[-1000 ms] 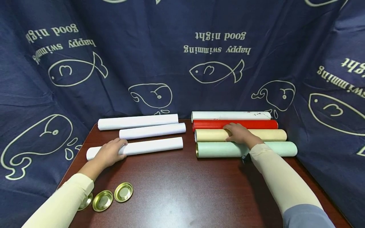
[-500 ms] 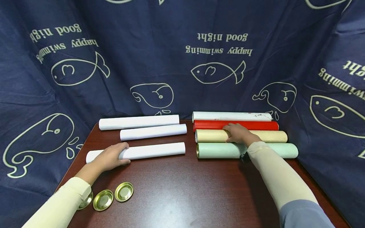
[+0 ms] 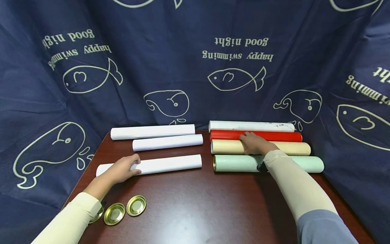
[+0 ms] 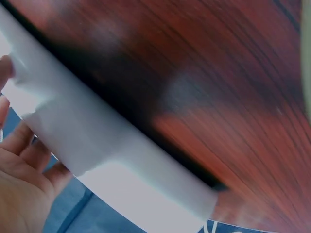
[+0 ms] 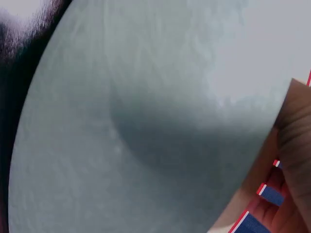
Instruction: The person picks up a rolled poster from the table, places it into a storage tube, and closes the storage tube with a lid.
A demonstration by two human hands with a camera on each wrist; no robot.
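In the head view my left hand [image 3: 123,169] grips the nearest white paper roll [image 3: 170,164], thumb on its near side and fingers over the far side; the left wrist view shows the fingers along the roll's edge [image 4: 116,141]. My right hand [image 3: 255,143] lies over the cream tube [image 3: 286,148], fingertips by the red tube [image 3: 274,136]. The pale green tube [image 3: 237,163] lies under the right wrist and fills most of the right wrist view [image 5: 146,121]. Whether the right hand's grasp is firm is hard to tell.
Two more white rolls [image 3: 152,131] lie behind on the left. A white patterned tube [image 3: 243,125] lies behind the red one. Gold round lids [image 3: 136,205] sit at the front left, one partly behind the left sleeve. A dark blue printed cloth [image 3: 170,51] surrounds the table.
The nearest white roll has moved slightly toward the front with my left hand, widening the gap to the rolls behind. My right hand has stayed at the cream tube. The view has shifted slightly.
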